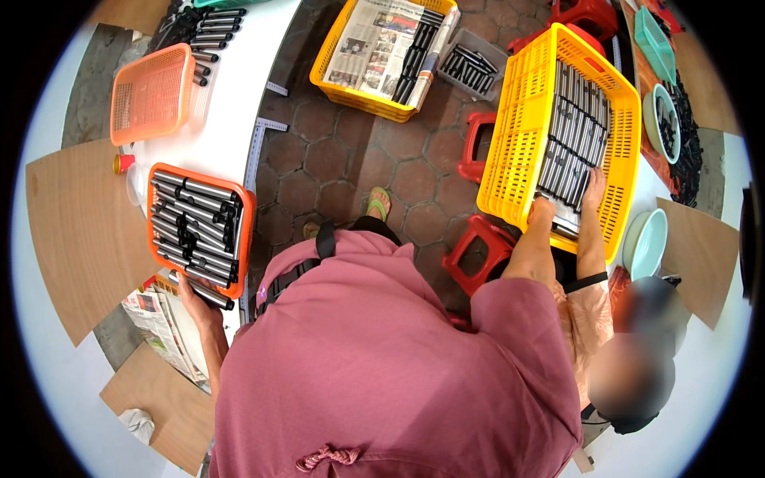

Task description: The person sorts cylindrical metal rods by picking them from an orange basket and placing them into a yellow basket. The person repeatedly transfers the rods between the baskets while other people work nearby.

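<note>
At the near edge of an orange basket (247, 215), my left hand (199, 307) is closed around a silver tube with black ends (203, 291). Similar tubes (195, 227) fill that basket in a loose layer. Over on the right, my right hand (542, 210) reaches down inside the near left part of a tall yellow crate (510, 151); its fingertips are hidden. Neat rows of silver and black tubes (570, 143) lie in the crate. A co-worker's hand (593, 191) rests on the tubes beside mine.
Red stools (478, 251) stand by the crate. Beyond are another yellow crate (358, 97) with newspaper and a grey bin (470, 72) of black parts. A peach basket (151, 94) lies on the white table (239, 80). Pale green bowls (645, 243) are far right, near the co-worker (586, 319).
</note>
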